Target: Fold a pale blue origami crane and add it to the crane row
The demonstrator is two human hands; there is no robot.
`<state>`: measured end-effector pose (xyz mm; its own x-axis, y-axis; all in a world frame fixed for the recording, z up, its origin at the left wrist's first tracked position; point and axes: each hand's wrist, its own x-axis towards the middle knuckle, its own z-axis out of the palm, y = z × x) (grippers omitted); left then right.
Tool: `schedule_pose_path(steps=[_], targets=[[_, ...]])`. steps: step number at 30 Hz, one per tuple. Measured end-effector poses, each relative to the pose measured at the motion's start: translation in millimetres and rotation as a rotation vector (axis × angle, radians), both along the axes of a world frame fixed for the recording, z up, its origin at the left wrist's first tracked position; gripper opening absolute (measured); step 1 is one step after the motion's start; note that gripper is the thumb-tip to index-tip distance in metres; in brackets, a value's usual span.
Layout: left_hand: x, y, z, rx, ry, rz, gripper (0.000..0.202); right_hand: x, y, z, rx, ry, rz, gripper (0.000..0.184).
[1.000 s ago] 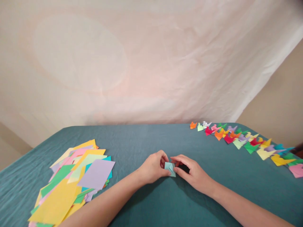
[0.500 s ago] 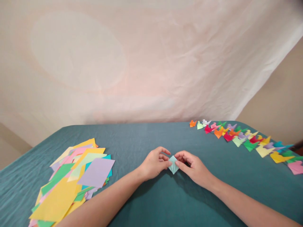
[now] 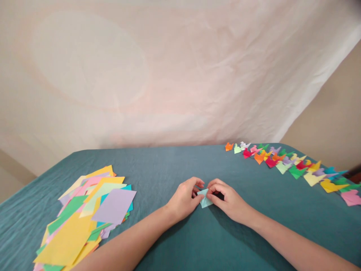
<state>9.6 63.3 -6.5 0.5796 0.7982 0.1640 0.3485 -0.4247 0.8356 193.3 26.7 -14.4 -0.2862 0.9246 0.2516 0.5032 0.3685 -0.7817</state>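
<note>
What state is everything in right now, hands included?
Pale blue paper: folded small, partly covered
Left hand: closed on paper's left edge
Right hand: closed on paper's right edge
Paper sheets: flat, loosely piled
Paper birds: folded, in rows
Tablecloth: spread out, creased
Backdrop: hanging, wrinkled

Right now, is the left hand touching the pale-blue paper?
Touching: the head view shows the left hand with its thumb on the pale-blue paper.
</note>
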Motion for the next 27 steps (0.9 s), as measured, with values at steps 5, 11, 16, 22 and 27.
schedule_pose_path(steps=[5, 11, 16, 22, 27], targets=[[-8, -2, 4.5, 0.294, 0.151, -0.032, 0.013, -1, 0, -0.6, 0.022, -0.062, -0.007, 0.01], [-19, -14, 11.1, 0.45, 0.352, -0.143, 0.015, -2, 2, -3.6, 0.054, -0.101, -0.003, 0.01], [-24, -27, 16.5, 0.609, 0.559, -0.262, 0.029, -2, 3, -3.4, 0.08, -0.12, 0.008, 0.01], [-32, -24, 22.4, 0.773, 0.65, -0.405, 0.031, -2, 2, -4.1, 0.101, -0.144, 0.01, 0.009], [-35, -19, 25.5, 0.806, 0.649, -0.465, 0.033, -2, 2, -5.0, 0.119, -0.153, 0.013, 0.009]])
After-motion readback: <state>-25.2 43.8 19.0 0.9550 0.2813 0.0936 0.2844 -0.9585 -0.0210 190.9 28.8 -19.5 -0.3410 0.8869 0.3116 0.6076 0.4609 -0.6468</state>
